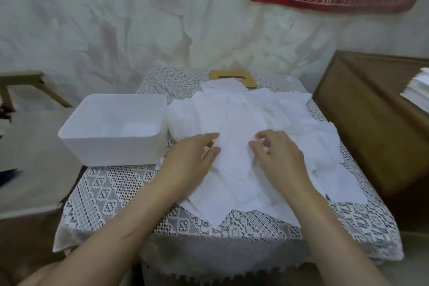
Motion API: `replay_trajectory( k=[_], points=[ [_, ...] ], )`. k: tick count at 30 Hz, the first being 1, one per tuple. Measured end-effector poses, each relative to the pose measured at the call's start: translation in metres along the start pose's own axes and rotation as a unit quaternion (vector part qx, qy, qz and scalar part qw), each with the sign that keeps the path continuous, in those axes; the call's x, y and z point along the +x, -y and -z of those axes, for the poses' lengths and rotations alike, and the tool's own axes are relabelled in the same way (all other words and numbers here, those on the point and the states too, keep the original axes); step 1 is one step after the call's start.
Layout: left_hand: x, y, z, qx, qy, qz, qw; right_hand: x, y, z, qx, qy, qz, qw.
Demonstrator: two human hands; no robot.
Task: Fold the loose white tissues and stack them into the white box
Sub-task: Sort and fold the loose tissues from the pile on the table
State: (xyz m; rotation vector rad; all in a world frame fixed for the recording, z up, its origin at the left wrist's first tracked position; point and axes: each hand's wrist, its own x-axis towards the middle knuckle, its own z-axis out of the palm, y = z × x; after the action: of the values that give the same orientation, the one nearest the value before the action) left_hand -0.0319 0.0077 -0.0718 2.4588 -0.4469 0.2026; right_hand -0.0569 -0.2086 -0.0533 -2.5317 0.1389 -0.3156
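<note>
A spread-out heap of several loose white tissues [239,118] covers the middle and right of a small table with a lace cloth [111,190]. The white box [92,148] stands open at the table's left, with something white and flat lying at its bottom right. My left hand [192,158] rests on the heap's near left part, thumb and forefinger pinching the edge of the top tissue [232,146]. My right hand [278,158] lies just to the right, its curled fingers pinching the same tissue's right edge.
A wooden lid with a slot [234,76] lies at the table's far edge, partly under the tissues. A brown wooden cabinet [371,123] stands to the right, bearing a white stack [417,90]. A wooden frame [23,83] is at the left. A crumpled white sheet hangs behind.
</note>
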Motion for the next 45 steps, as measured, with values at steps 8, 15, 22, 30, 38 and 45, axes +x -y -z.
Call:
replay_trajectory(
  k=[8,15,22,30,38,45],
  points=[
    [0.003,-0.008,0.000,-0.095,-0.048,0.066,0.992,0.005,0.011,-0.006,0.145,0.026,-0.086,0.985],
    [-0.018,-0.013,0.011,-0.146,-0.054,0.089,0.984,-0.010,0.026,-0.005,0.183,-0.042,-0.016,0.982],
    [-0.029,-0.006,0.016,-0.146,-0.025,0.102,0.984,-0.007,0.029,-0.012,0.211,0.001,-0.075,0.975],
    [0.006,0.010,0.000,-0.229,-0.047,0.132,0.963,0.013,0.029,-0.025,0.172,0.012,-0.032,0.984],
    [0.005,0.002,0.005,-0.263,-0.073,0.130,0.953,0.018,0.019,-0.021,0.308,0.008,-0.023,0.951],
    [-0.012,-0.014,0.014,-0.343,-0.013,0.119,0.932,-0.002,0.026,-0.012,0.410,0.046,-0.037,0.910]
  ],
)
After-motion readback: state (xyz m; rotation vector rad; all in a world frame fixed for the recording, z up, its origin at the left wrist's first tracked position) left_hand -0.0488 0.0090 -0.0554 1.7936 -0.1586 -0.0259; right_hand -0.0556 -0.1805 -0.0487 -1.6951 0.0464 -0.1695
